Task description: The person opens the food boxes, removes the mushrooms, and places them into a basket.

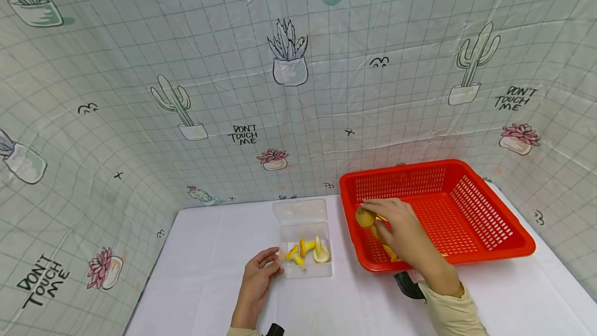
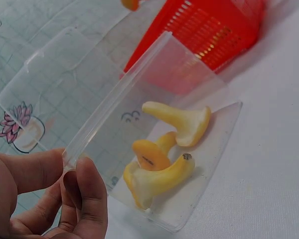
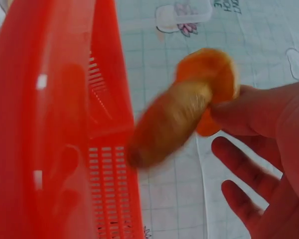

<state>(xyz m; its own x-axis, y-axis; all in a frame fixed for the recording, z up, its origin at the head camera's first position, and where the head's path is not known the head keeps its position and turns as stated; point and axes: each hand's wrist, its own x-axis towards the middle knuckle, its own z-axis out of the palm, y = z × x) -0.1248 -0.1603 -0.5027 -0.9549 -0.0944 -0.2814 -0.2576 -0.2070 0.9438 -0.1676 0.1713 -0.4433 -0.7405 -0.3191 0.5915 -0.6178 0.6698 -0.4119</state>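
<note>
While the counter (image 1: 196,268) holds it all, a big red basket (image 1: 452,222) sits right, open clear box (image 1: 308,273) to its left. Left hand (image 1: 259,275) pinches the box edge, right hand (image 1: 406,229) has a yellow mushroom (image 1: 365,217) pinched at the basket's left end, three more mushrooms (image 1: 321,254) in the box.

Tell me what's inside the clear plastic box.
Three yellow mushrooms lie inside the clear plastic box. Whatever is directly beneath them is covered and cannot be seen.
</note>
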